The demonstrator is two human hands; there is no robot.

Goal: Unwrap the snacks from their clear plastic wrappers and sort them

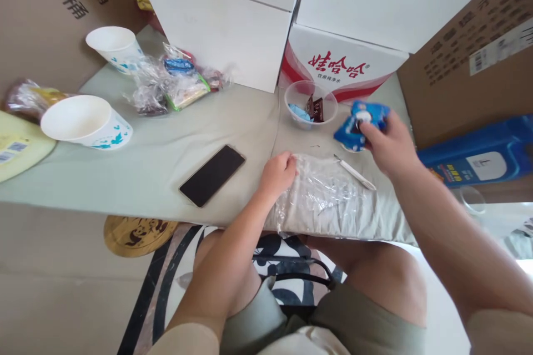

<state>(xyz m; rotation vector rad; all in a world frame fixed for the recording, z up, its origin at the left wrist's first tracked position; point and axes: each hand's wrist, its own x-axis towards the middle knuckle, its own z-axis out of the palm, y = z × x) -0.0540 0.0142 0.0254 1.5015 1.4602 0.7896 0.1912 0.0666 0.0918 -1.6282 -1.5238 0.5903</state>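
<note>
My right hand (389,138) is closed on a small blue snack packet (364,122), slightly blurred, above the cloth-covered surface at the right. My left hand (280,172) has its fingers pinched at the upper left edge of a clear plastic bag (320,188), which lies crinkled near the front edge. On the bag's right part rests a slim white pen-like tool (356,172). Behind the hands stands a clear plastic bowl (311,108) with dark brown and light blue wrapped pieces in it. A black phone (213,175) lies left of my left hand.
Two white paper cups (89,122) lean at the left beside several wrapped snacks (179,75). White boxes (216,22) stack up at the back, one with red lettering. A blue bottle (478,150) and a brown carton (470,39) bound the right side.
</note>
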